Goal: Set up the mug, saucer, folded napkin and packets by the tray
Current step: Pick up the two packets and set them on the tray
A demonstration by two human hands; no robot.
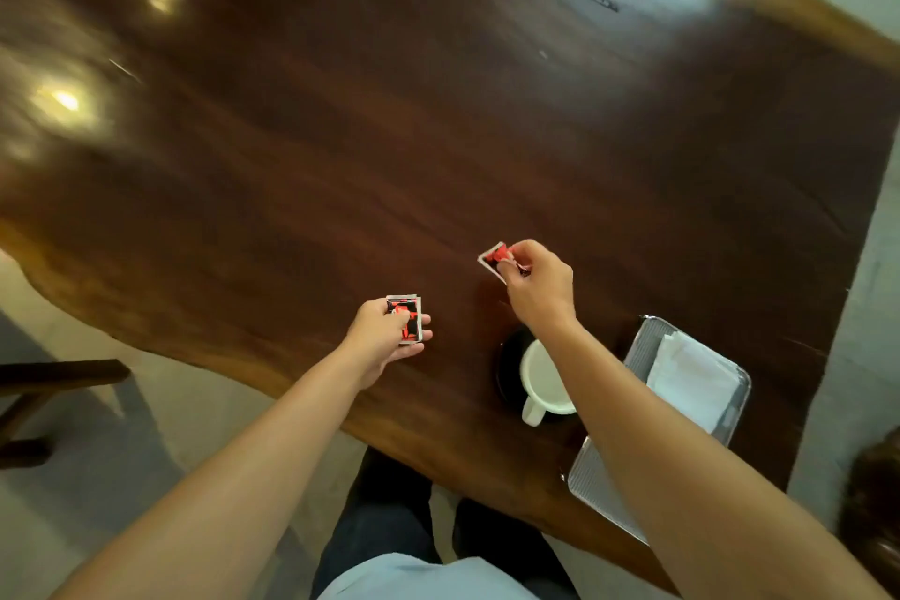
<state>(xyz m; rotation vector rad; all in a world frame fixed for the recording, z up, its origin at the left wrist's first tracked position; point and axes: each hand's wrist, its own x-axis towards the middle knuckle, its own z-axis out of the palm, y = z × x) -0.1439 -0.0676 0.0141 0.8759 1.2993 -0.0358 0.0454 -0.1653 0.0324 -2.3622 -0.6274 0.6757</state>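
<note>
My left hand [384, 339] holds a small stack of red-and-black packets [408, 318] just above the dark wooden table. My right hand [538, 285] pinches a single red packet [493, 258] at its edge, further out over the table. A white mug [540, 380] stands on a black saucer [509, 365] beneath my right forearm, handle pointing toward me. To its right lies a silver metal tray [638, 348] with a folded white napkin [691, 380] resting on it.
The dark wooden table [389, 136] has a wavy near edge and reflects ceiling lights at the left. A dark wooden bench [53, 380] stands on the floor at the left. My legs [389, 516] are against the table's edge.
</note>
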